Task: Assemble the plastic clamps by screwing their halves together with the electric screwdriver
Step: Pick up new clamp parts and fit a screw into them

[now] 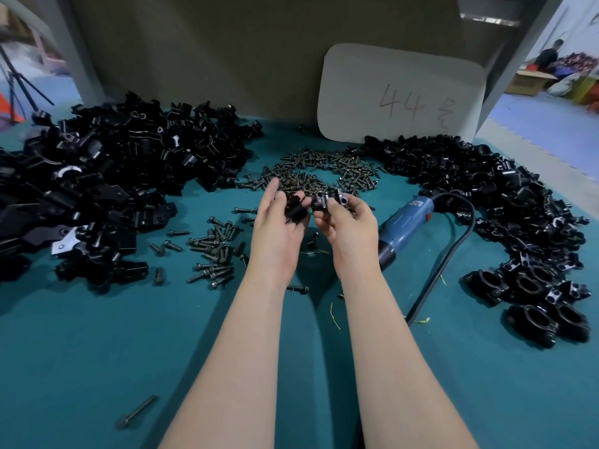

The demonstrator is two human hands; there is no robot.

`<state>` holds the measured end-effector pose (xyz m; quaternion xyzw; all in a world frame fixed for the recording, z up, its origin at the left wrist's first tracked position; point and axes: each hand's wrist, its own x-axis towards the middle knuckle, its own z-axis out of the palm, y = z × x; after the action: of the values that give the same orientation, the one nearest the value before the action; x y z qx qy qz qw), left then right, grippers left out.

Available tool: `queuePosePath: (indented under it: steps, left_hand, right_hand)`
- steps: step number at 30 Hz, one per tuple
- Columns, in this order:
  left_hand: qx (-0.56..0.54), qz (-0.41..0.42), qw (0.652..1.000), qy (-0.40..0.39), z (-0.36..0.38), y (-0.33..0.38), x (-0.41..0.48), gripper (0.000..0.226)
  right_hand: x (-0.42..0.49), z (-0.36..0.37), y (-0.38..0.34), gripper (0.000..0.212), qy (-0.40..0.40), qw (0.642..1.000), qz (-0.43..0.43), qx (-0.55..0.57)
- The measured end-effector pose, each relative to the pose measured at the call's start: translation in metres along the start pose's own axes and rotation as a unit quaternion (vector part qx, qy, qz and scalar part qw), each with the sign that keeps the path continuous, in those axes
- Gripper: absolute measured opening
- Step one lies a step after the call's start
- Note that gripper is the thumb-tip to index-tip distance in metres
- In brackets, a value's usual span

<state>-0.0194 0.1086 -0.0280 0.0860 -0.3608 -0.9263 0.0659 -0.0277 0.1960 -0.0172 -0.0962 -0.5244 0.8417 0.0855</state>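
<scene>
Step in hand: mating halves above surface (pixel 129 335) centre.
Left hand (pixel 278 231) grip: loosely curled round clamp half (pixel 295 209).
Right hand (pixel 350 228) grip: fingertips pinching second clamp half (pixel 325 200), just beside first.
Next, likely: align bores, take screw from screw pile (pixel 324 170), fetch electric screwdriver (pixel 405 222) lying right of hands.

This is a small factory assembly bench: bulk heaps of black plastic clamp parts (pixel 123 163) and loose screws (pixel 324 170) cover a teal table (pixel 97 351) beside a corded electric screwdriver (pixel 405 225), with cardboard boxes (pixel 531 82) on the shop floor behind
</scene>
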Motion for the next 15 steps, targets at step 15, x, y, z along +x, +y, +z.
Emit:
queuePosePath:
  steps: [15]
  left_hand:
    - [0.215, -0.011, 0.972, 0.092, -0.001, 0.002, -0.001, 0.046]
  right_hand:
    - [-0.009, 0.004, -0.001, 0.02, -0.054, 0.987, -0.13, -0.077]
